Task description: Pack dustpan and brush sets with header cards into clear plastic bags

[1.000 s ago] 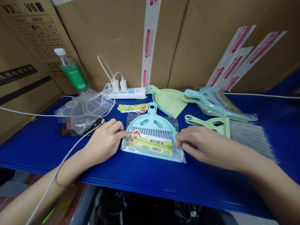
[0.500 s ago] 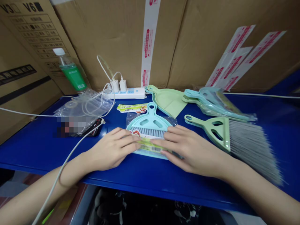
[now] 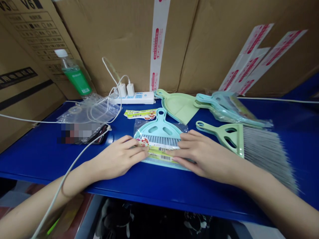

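Fingers [image 3: 138, 156] of my left hand [image 3: 116, 157] and right hand [image 3: 203, 156] lie across the bagged blue dustpan set [image 3: 161, 130]; whether either grip pinches it, I can't tell. It's flat on the desk [image 3: 152, 189], green brush [image 3: 254, 142] at right, green dustpan [image 3: 180, 104] behind.

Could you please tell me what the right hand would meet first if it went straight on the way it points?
Most likely the left hand, facing it across the printed label; depth is hard to judge.
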A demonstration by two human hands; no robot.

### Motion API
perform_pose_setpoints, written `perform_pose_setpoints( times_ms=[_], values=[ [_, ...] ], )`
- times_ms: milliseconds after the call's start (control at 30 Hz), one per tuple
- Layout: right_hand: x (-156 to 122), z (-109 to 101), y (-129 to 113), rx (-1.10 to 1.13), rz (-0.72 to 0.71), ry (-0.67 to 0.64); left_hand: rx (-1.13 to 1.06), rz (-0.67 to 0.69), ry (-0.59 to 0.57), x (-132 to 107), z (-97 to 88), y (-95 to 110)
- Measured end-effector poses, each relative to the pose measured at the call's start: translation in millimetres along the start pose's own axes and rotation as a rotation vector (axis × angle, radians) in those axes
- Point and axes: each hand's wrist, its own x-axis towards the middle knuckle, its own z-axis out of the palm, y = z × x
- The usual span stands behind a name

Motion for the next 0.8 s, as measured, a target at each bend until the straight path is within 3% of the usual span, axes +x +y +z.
perform_pose_setpoints(
  times_ms=[500,800],
  values=[
    [-18.5,-23.2,20.4,0.253,0.133,-0.21,0.0,-0.209,0.153,-3.5,-5.7,-10.2],
    [-16.5,-23.0,20.5,0.202,0.162,-0.133,0.016,-0.25,0.15,-2.0,-4.6,-9.5]
  ],
)
